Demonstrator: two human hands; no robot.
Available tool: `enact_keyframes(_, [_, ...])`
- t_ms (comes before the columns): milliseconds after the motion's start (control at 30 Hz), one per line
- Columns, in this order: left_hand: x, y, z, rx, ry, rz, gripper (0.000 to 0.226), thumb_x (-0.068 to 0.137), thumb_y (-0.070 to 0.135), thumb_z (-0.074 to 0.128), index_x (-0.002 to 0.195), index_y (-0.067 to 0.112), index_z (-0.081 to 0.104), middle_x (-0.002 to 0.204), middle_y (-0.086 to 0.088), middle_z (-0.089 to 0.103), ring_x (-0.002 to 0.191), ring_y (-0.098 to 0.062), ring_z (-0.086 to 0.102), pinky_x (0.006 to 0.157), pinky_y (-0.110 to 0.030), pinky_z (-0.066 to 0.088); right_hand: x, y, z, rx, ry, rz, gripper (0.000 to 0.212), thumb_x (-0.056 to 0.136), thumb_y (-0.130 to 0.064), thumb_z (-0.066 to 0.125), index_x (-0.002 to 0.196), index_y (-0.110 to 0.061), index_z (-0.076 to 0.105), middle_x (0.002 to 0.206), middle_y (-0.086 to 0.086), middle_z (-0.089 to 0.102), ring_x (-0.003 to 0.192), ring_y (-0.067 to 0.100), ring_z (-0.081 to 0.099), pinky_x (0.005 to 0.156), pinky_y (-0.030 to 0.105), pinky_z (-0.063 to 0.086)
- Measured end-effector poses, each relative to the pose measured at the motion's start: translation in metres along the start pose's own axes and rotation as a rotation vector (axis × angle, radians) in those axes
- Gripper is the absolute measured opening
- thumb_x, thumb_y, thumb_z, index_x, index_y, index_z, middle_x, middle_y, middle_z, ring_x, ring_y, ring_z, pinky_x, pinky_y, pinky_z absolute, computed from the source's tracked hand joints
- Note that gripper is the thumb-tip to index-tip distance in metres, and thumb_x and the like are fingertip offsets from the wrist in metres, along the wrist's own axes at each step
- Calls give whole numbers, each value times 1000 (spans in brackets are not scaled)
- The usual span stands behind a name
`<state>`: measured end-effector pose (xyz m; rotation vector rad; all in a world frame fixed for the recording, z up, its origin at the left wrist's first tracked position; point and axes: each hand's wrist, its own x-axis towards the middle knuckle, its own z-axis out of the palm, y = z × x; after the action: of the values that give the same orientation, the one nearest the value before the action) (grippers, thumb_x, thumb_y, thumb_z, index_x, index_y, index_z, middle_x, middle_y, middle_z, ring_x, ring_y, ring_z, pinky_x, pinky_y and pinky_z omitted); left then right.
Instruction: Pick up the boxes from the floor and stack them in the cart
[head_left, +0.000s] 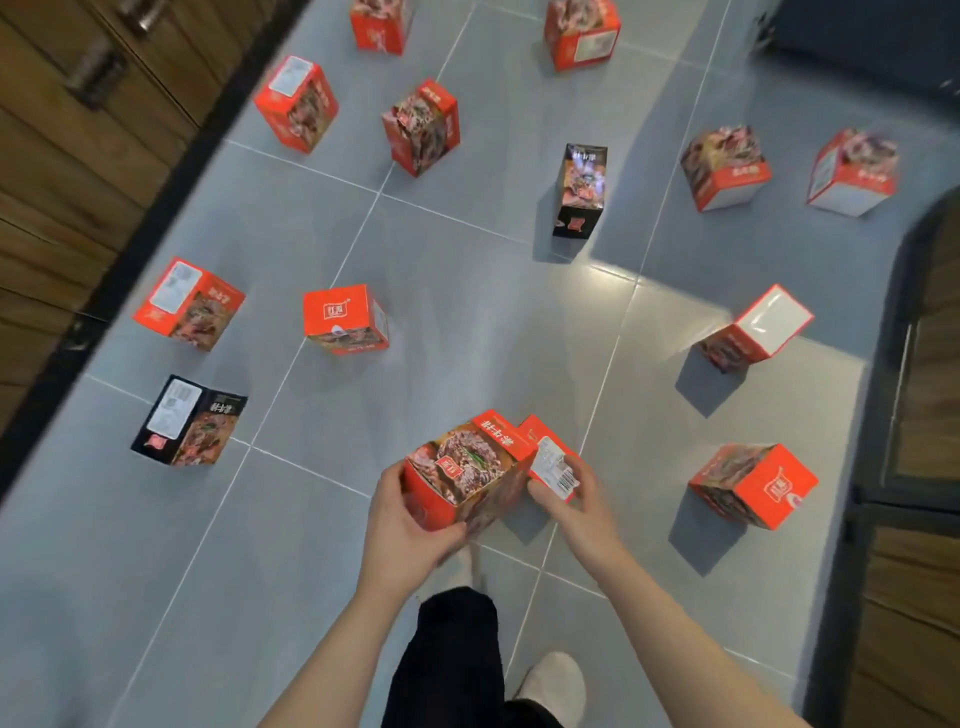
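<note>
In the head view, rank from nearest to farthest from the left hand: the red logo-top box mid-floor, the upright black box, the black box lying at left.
From the left hand:
1. Red logo-top box, ahead, slightly left.
2. Black box lying at left; close to the first.
3. Upright black box, far ahead, right.

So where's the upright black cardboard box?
Head view, upper centre-right: the upright black cardboard box stands alone on the grey tiled floor, between red boxes.

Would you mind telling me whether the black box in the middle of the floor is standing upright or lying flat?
Upright. The black box stands on its narrow end on the tiles, its tall printed face vertical.
</note>
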<state>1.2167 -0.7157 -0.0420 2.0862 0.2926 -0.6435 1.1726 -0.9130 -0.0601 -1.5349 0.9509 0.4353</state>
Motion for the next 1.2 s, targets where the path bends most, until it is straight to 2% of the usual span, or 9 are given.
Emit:
enact_keyframes(67, [22, -24, -5, 110, 47, -6, 90, 38, 44, 78, 120, 27, 46, 113, 7, 56, 102, -11, 57, 83, -32, 51, 21, 19, -3, -196, 22, -62, 82, 68, -46, 80, 137, -22, 43, 138, 1, 46, 125, 13, 42, 105, 26, 31])
enact_keyframes(133, [45, -51, -8, 209, 58, -24, 93, 37, 48, 74, 122, 23, 46, 114, 5, 56, 105, -18, 56, 87, -40, 51, 49, 37, 0, -383, 35, -148, 77, 73, -32, 79, 139, -23, 41, 139, 2, 43, 128, 17, 37, 102, 25, 30])
enact_keyframes(233, [76, -89, -8, 310, 32, -43, 88, 40, 43, 72, 121, 25, 45, 113, 5, 54, 107, -21, 53, 89, -43, 50, 99, 56, 17, -715, 67, -273, 84, 71, -36, 78, 142, -25, 37, 146, 7, 36, 133, 28, 32, 109, 40, 29])
enact_keyframes(367, [112, -118, -1, 419, -25, -6, 92, 46, 57, 74, 126, 22, 44, 117, 3, 51, 110, -19, 46, 91, -39, 45, 153, 58, 51, -989, 123, -306, 88, 69, -41, 77, 144, -33, 32, 150, 15, 26, 139, 31, 24, 111, 44, 22])
enact_keyframes(567, [138, -131, 5, 502, -84, 79, 93, 52, 48, 85, 129, 21, 41, 115, 1, 51, 107, -22, 43, 91, -36, 44, 176, 54, 56, -1119, 157, -249, 67, 67, -30, 74, 128, -24, 48, 122, 15, 47, 111, 37, 45, 90, 41, 40])
enact_keyframes(733, [110, -77, -21, 497, -57, 90, 98, 49, 54, 84, 130, 20, 41, 116, -1, 51, 108, -23, 43, 93, -36, 43, 125, 3, 27, -976, 156, -260, 68, 64, -33, 75, 125, -20, 48, 119, 16, 45, 107, 39, 47, 83, 40, 44])
enact_keyframes(900, [41, 25, -80, 506, -10, 68, 97, 46, 53, 66, 133, 18, 42, 120, -4, 52, 111, -27, 45, 92, -38, 42, 31, -102, 2, -921, 153, -379, 67, 69, -43, 72, 125, -15, 48, 120, 18, 45, 107, 39, 48, 86, 41, 42])
enact_keyframes(1000, [-7, 82, -123, 520, 54, 57, 97, 45, 55, 62, 133, 19, 41, 121, -4, 51, 114, -27, 44, 94, -40, 41, -38, -166, -13, -888, 127, -416, 71, 65, -53, 66, 124, -17, 48, 119, 16, 44, 108, 38, 46, 87, 43, 43])
enact_keyframes(1200, [-109, 162, -199, 607, 171, 147, 95, 53, 55, 71, 136, 21, 40, 122, -6, 49, 117, -27, 41, 98, -41, 35, -167, -254, -36, -897, 28, -648, 69, 66, -36, 75, 129, -24, 48, 117, 12, 45, 106, 34, 50, 83, 38, 44])
